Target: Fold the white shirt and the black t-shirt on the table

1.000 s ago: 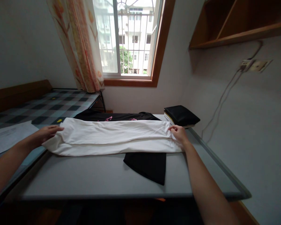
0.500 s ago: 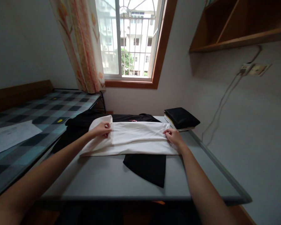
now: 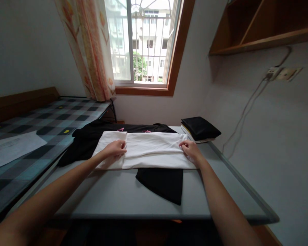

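A white cloth lies as a long folded strip across the grey table. Its left end is turned over to the right as a flap. My left hand is closed on the edge of that flap. Near the right end of the strip, my right hand pinches the fabric. A black garment lies behind and to the left of the white cloth, and a black piece of fabric sticks out from under its front edge.
At the table's back right is a stack topped by folded black cloth. A checkered bed with a paper sheet stands at the left. Wooden shelves and a socket with cables are on the right wall.
My left hand has moved slightly right with the flap's edge, and the flap now lies flatter. My right hand stays in place on the cloth.
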A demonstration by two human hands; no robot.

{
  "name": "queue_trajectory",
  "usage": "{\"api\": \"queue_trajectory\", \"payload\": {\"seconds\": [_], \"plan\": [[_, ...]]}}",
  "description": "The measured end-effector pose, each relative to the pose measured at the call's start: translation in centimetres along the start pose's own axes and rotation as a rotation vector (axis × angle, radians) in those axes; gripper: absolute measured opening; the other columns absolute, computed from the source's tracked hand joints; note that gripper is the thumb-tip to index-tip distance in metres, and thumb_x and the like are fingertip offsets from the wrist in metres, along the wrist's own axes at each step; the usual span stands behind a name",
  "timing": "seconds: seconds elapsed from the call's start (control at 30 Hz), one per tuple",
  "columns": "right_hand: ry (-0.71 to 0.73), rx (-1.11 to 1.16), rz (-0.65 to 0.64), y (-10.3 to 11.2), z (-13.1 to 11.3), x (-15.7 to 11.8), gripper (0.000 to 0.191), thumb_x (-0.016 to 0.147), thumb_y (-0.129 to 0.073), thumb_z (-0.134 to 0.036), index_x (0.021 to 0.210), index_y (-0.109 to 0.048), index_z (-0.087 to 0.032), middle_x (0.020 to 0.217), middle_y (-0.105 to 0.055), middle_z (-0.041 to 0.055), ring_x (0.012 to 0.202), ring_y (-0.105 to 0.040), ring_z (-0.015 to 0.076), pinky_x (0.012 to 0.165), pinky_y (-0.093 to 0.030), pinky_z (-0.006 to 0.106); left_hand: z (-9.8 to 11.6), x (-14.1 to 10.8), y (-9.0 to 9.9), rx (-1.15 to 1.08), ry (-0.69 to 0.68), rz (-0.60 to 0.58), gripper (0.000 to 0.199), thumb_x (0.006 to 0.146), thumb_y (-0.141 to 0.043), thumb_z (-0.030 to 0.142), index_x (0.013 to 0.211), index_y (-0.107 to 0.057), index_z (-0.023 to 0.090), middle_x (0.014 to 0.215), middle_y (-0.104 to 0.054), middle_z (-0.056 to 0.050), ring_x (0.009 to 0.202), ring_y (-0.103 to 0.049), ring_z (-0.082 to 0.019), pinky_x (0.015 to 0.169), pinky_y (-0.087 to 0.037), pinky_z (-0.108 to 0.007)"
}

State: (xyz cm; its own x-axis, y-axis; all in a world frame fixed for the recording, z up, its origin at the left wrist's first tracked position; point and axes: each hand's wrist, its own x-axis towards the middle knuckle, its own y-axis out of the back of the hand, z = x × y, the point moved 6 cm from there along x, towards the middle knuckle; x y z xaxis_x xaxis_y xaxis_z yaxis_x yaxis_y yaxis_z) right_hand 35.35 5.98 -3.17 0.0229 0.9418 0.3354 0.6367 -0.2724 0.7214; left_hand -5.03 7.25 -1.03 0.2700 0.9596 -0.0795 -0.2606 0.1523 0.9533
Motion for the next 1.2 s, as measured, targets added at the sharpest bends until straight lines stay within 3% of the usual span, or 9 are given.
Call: {"api": "queue_trajectory", "payload": {"seconds": [0.3, 0.4, 0.5, 0.63, 0.7, 0.8, 0.9, 1.03, 1.2], "plan": [[-0.001, -0.002, 0.002, -0.2, 0.2, 0.0, 0.027, 0.073, -0.045, -0.026, 0.075, -0.071, -0.019, 0.074, -0.068, 0.0039, 0.067, -0.059, 0.0167, 0.065, -0.042, 0.026, 0.8, -0.7, -0.2, 0.078, 0.063, 0.057, 0.017, 0.076, -0.057, 0.037, 0.081, -0.060, 0.021, 0.079, -0.067, -0.003, 0.075, -0.062, -0.020, 0.061, -0.039, -0.026], [0.011, -0.029, -0.007, -0.1, 0.0, 0.0, 0.026, 0.072, -0.046, -0.025, 0.075, -0.071, -0.019, 0.078, -0.069, 0.0048, 0.068, -0.059, 0.0166, 0.066, -0.042, 0.026, 0.6, -0.4, 0.8, 0.080, 0.081, 0.304, 0.031, 0.085, -0.049, 0.043, 0.100, -0.063, 0.021, 0.101, -0.069, -0.007, 0.093, -0.063, -0.023, 0.078, -0.045, -0.030], [0.018, -0.041, -0.011, 0.0, -0.2, -0.1, 0.027, 0.073, -0.045, -0.026, 0.075, -0.071, -0.019, 0.079, -0.069, 0.0051, 0.068, -0.059, 0.0166, 0.066, -0.042, 0.026, 0.6, 0.4, 1.2, 0.130, 0.055, 0.528, 0.047, 0.091, -0.042, 0.043, 0.130, -0.052, 0.019, 0.137, -0.053, -0.013, 0.127, -0.048, -0.027, 0.101, -0.038, -0.038], [0.002, -0.037, -0.008, 0.1, -0.3, -0.2, 0.026, 0.073, -0.045, -0.026, 0.075, -0.071, -0.019, 0.071, -0.068, 0.0038, 0.067, -0.059, 0.0172, 0.066, -0.042, 0.026, 0.1, 2.7, -1.2, 0.183, 0.112, 0.409, 0.070, 0.093, -0.034, 0.054, 0.147, -0.033, 0.011, 0.155, -0.029, -0.017, 0.145, -0.020, -0.031, 0.114, -0.021, -0.050], [0.001, -0.035, -0.005, 0.1, -0.5, -0.3, 0.027, 0.073, -0.045, -0.027, 0.075, -0.071, -0.020, 0.069, -0.067, 0.0036, 0.067, -0.059, 0.0177, 0.066, -0.042, 0.027, 0.0, 3.6, -2.5, 0.206, 0.140, 0.322, 0.078, 0.091, -0.031, 0.061, 0.149, -0.029, 0.010, 0.157, -0.023, -0.018, 0.146, -0.014, -0.034, 0.115, -0.014, -0.054], [0.007, -0.046, -0.006, 0.1, -0.8, -0.3, 0.027, 0.073, -0.046, -0.028, 0.074, -0.071, -0.020, 0.072, -0.068, 0.0044, 0.068, -0.059, 0.0182, 0.068, -0.042, 0.028, 0.3, 3.9, -3.1, 0.229, 0.145, 0.296, 0.079, 0.089, -0.032, 0.064, 0.150, -0.029, 0.014, 0.158, -0.022, -0.018, 0.146, -0.011, -0.036, 0.114, -0.012, -0.058], [0.015, -0.061, -0.012, 0.2, -1.0, -0.2, 0.026, 0.073, -0.045, -0.027, 0.072, -0.070, -0.019, 0.078, -0.069, 0.0062, 0.072, -0.060, 0.0191, 0.070, -0.043, 0.029, 0.9, 3.1, -2.3, 0.227, 0.115, 0.372, 0.069, 0.090, -0.039, 0.056, 0.147, -0.036, 0.017, 0.156, -0.027, -0.017, 0.145, -0.018, -0.035, 0.113, -0.017, -0.056], [0.021, -0.061, -0.018, 0.2, -0.9, -0.2, 0.026, 0.073, -0.045, -0.027, 0.073, -0.070, -0.020, 0.082, -0.070, 0.0063, 0.074, -0.061, 0.0192, 0.072, -0.043, 0.029, 2.0, 1.2, -0.5, 0.218, 0.120, 0.507, 0.050, 0.088, -0.047, 0.040, 0.134, -0.049, 0.020, 0.138, -0.050, -0.016, 0.128, -0.045, -0.032, 0.105, -0.034, -0.046], [0.021, -0.061, -0.029, 0.0, -0.6, -0.1, 0.025, 0.073, -0.046, -0.027, 0.074, -0.070, -0.020, 0.080, -0.070, 0.0054, 0.072, -0.060, 0.0185, 0.071, -0.044, 0.028, 2.1, 0.2, -0.2, 0.180, 0.216, 0.322, 0.043, 0.086, -0.049, 0.040, 0.123, -0.052, 0.020, 0.108, -0.066, -0.012, 0.097, -0.064, -0.028, 0.084, -0.046, -0.037]]}}
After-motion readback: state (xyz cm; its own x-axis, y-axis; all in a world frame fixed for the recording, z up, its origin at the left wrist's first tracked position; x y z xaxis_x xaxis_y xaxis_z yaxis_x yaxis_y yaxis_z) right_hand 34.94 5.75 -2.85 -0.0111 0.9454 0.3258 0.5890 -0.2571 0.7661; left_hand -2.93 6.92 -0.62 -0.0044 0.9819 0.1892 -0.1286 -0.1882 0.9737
